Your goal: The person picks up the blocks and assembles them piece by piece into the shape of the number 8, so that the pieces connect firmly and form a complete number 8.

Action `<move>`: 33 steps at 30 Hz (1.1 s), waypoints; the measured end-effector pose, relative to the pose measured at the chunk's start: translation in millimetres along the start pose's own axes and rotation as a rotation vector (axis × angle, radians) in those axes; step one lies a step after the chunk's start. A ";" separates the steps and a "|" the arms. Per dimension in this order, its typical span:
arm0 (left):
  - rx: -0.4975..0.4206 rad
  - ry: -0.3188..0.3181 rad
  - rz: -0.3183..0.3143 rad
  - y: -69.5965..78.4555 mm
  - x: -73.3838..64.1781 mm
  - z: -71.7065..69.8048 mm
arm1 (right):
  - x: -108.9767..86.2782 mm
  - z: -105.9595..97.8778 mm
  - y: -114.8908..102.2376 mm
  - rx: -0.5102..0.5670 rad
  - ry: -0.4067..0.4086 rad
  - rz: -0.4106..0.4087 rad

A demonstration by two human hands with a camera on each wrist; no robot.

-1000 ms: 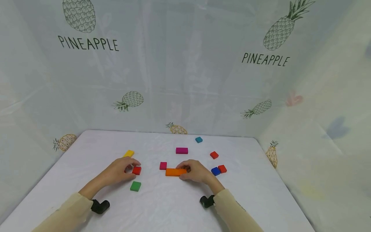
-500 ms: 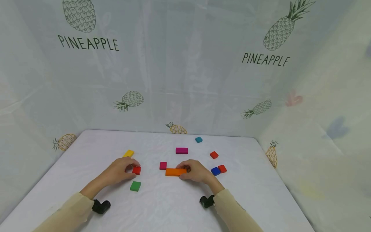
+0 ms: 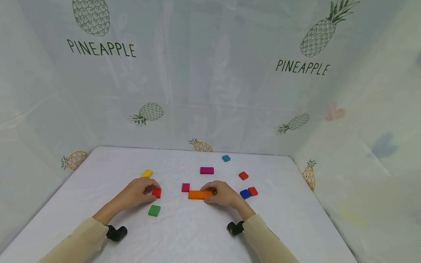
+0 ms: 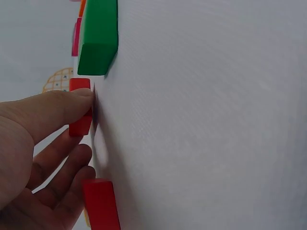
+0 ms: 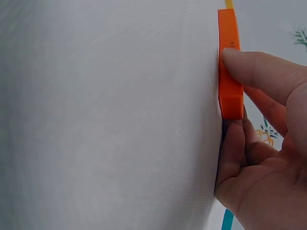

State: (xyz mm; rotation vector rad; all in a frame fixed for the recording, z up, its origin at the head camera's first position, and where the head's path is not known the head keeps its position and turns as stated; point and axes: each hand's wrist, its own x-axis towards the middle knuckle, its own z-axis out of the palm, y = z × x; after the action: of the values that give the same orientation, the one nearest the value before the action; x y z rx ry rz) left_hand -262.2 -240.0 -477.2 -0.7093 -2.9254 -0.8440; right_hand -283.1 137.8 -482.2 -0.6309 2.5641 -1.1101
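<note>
Hanging at the back, a curtain [image 3: 204,80] is lettered twice with "PINEAPPLE". On the white surface [image 3: 184,233], an orange block [image 3: 196,195] is pinched mid-table between the right hand's [image 3: 222,193] curled fingers. A magenta block [image 3: 207,170] and a green block [image 3: 154,210] are left unheld. Leftward, a red block [image 3: 156,193] is pinched by the left hand's [image 3: 137,193] fingers. Only these two are seen taken up so far.

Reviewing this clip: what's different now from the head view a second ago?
The left hand has closed its fingers on the red block and now pinches it; any shift of that block is too slight to be sure of. Unchanged: the right hand still grips the orange block, and the green block and blue block lie where they were.
</note>
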 end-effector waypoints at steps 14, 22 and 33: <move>-0.080 -0.014 -0.009 17.6 3.8 3.3 | 0.9 0.0 1.4 -0.010 -0.002 0.007; -0.107 -0.043 -0.018 31.2 4.5 12.2 | 0.8 0.4 1.2 -0.006 -0.004 0.008; -0.098 -0.056 0.039 48.9 9.5 24.4 | -0.3 0.3 0.8 -0.007 0.000 0.004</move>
State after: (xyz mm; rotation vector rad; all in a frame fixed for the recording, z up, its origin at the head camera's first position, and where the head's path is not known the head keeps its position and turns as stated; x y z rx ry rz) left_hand -247.1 -186.8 -472.3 -0.8058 -2.9258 -0.9860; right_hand -282.9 138.3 -482.9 -0.6272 2.5688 -1.1001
